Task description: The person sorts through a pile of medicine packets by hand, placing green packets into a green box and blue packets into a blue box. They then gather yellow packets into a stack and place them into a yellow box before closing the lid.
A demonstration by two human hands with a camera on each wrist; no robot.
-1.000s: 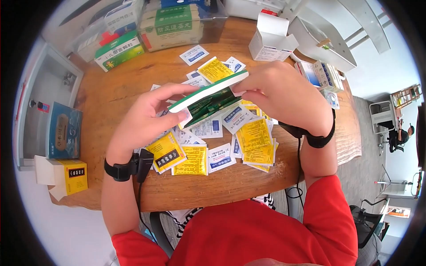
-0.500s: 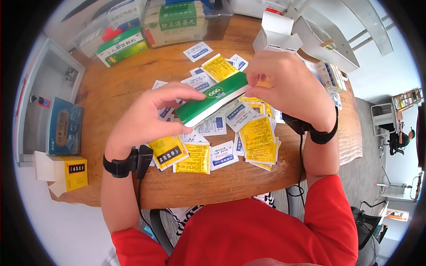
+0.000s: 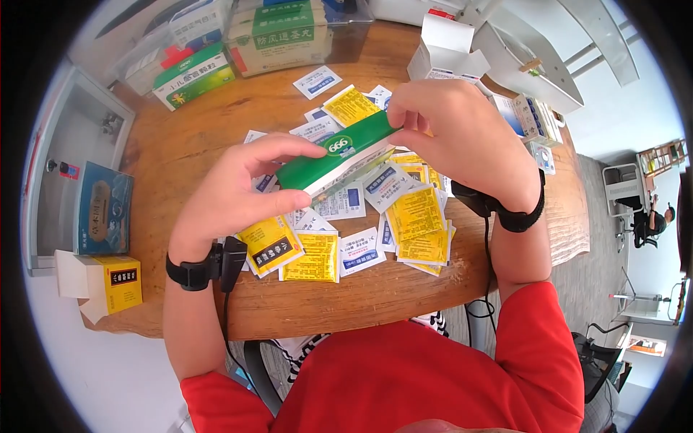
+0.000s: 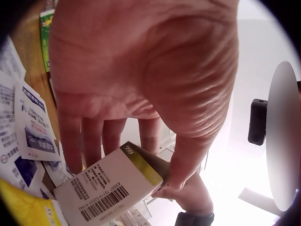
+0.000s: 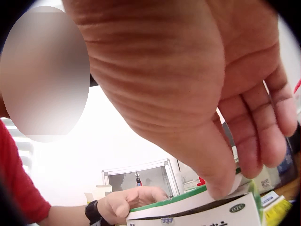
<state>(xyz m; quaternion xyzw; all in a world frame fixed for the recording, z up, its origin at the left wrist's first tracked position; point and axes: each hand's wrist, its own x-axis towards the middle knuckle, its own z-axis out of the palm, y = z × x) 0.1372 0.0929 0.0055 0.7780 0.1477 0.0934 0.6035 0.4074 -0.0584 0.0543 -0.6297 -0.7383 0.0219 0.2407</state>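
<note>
A green and white box [image 3: 338,153] is held above the heap of sachets, its green lid panel marked 999 facing up. At its left end the left hand [image 3: 234,184] grips it between thumb and fingers. The right hand [image 3: 465,133] pinches the other end. In the left wrist view, the box's barcode end [image 4: 106,188] shows below the left hand [image 4: 141,70]. In the right wrist view, a dark gap runs under the lid panel [image 5: 176,202], with the right thumb [image 5: 218,181] at its edge. The box's contents are hidden.
Yellow sachets [image 3: 415,216] and white sachets [image 3: 361,249] lie beneath the box. An opened white box [image 3: 444,54], a green carton [image 3: 193,76] and a clear bin [image 3: 346,36] stand at the back. A yellow carton [image 3: 123,283] is at the left edge.
A second ago the box stood open with green packets showing inside. The green panel has since come down over the opening, and both hands remain at the box's ends.
</note>
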